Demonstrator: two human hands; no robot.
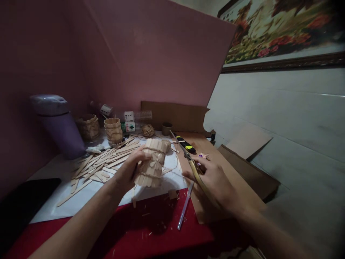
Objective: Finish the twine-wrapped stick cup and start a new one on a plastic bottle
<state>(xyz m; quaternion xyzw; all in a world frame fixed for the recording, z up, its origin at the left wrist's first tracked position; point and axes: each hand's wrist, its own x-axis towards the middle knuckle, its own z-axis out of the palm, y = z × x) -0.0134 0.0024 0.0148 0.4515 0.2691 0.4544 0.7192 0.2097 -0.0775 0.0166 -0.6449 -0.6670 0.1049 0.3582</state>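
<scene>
Wrapped around the left side of a craft-stick cup (152,165), my left hand (132,166) holds it tilted above the table. Two bands of twine circle this cup, and a flower-like wooden shape sits on its front. My right hand (212,180) grips a pair of scissors (192,161) by its gold-coloured handles, the blades pointing up and away to the left. Below the scissors lies a clear glue stick (185,207). A pile of loose craft sticks (107,160) spreads out to the left of my left hand.
Two more craft-stick cups (113,130) stand behind the pile, near a purple bottle (60,126). Plastic bottles (138,116), a twine ball (148,130) and a brown tape roll (167,127) sit at the back. A utility knife (185,144) rests on cardboard (231,165) at right.
</scene>
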